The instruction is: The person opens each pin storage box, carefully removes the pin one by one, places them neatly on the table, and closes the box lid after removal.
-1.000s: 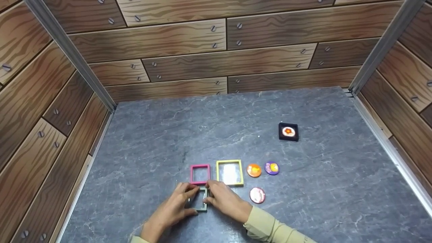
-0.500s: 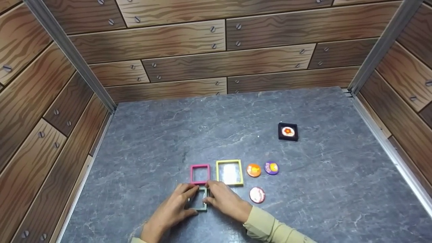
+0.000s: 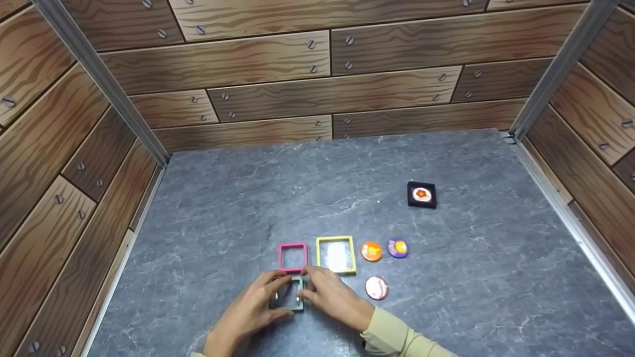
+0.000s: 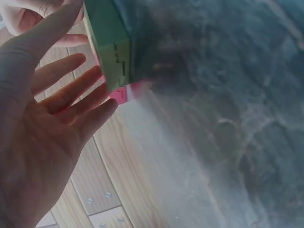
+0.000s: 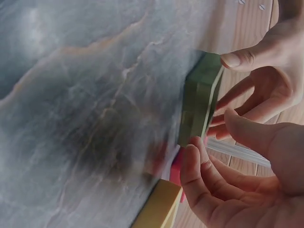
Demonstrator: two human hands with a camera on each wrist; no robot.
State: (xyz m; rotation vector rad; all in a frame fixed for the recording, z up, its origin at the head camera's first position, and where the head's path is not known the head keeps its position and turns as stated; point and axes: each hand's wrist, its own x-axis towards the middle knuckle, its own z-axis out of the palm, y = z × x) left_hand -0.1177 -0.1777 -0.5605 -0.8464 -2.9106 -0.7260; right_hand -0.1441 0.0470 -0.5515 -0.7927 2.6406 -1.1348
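Note:
A small square green frame [image 3: 296, 308] lies on the grey table between both hands. My left hand [image 3: 248, 308] holds its left side, the thumb at the near edge and the fingers at the far edge. At its right side my right hand [image 3: 337, 299] grips the rail, fingers near the far right corner and thumb lower down. The right wrist view shows the frame's thick green side [image 5: 194, 102] by both hands' fingertips. Just beyond stands a pink frame [image 3: 281, 258], close to the fingers. A larger yellow frame [image 3: 354, 255] with a clear middle lies right of it.
Orange [image 3: 371, 251] and purple [image 3: 398, 248] round badges lie right of the yellow frame, and a white-and-red badge [image 3: 376, 288] lies nearer. Farther back right is a black frame [image 3: 411, 196] holding a flower badge [image 3: 422, 194]. Wood-patterned walls [image 3: 268, 94] enclose the table.
The left thumb has shifted slightly rightward along the green frame's near edge. The head view has tilted a little; otherwise hands, frames and badges stay in place.

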